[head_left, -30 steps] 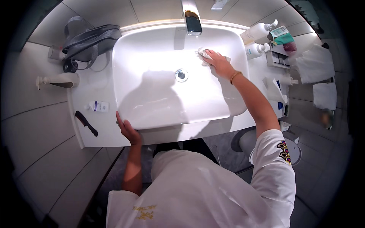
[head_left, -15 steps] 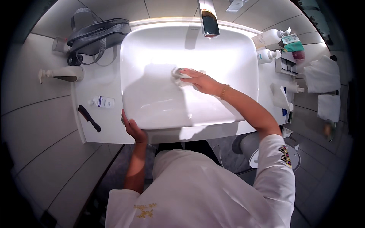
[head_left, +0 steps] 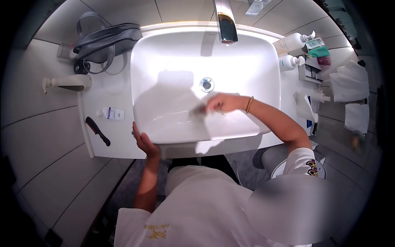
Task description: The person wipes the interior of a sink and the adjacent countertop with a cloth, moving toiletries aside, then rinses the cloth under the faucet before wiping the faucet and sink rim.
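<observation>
A white rectangular washbasin [head_left: 247, 119] with rounded corners fills the middle. My right hand [head_left: 224, 103] is low inside it, nearer me than the round metal drain [head_left: 207, 85]. Its fingers are closed on a crumpled white cloth [head_left: 199, 111], pressed near the basin's surface; cloth and fingertips are smeared by motion, so whether it is fabric or tissue cannot be told. My left hand [head_left: 145, 144] rests against the basin's outer wall at the near left corner, fingers stretched out and thumb apart. The faucet [head_left: 226, 29] reaches over the far rim.
Left of the basin are a grey handbag [head_left: 109, 39], a pump bottle [head_left: 68, 83], a small white tube [head_left: 114, 113] and a dark comb [head_left: 98, 131]. Pump bottles [head_left: 291, 62] and a small tray [head_left: 310, 73] stand right. White towels [head_left: 349, 82] hang farther right.
My right hand has drawn the cloth back toward me, from over the drain to the near side of the basin. The drain now shows. My left hand has stayed at its corner.
</observation>
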`<state>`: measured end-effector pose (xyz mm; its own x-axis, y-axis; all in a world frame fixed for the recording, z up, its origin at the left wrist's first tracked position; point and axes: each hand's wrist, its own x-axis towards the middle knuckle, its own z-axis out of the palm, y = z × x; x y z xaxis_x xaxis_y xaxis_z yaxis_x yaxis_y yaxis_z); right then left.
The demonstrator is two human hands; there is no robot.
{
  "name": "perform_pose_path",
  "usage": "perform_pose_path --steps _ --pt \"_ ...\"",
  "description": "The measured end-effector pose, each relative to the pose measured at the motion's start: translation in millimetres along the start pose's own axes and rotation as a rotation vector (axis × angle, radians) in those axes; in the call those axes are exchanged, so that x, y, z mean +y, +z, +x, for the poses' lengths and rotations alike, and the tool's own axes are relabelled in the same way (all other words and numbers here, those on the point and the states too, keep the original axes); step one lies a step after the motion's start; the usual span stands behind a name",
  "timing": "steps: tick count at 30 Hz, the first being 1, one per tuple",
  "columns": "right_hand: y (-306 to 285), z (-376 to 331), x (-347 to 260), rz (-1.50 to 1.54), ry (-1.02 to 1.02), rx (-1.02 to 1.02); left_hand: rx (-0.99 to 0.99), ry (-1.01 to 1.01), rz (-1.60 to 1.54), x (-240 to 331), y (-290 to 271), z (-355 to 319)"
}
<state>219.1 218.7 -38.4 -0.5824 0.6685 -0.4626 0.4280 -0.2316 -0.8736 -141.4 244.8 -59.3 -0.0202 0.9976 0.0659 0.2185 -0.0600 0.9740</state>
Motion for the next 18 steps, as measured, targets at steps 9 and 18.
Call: perform_pose_path --steps 9,18 --pt "-17.2 16.2 63.2 -0.811 -0.210 0.374 -0.002 0.031 0.073 0.2 -2.3 0.3" --pt "-0.1 -23.1 45.9 -0.941 0.083 0.557 0.003 0.021 0.056 0.9 -1.9 -0.6"
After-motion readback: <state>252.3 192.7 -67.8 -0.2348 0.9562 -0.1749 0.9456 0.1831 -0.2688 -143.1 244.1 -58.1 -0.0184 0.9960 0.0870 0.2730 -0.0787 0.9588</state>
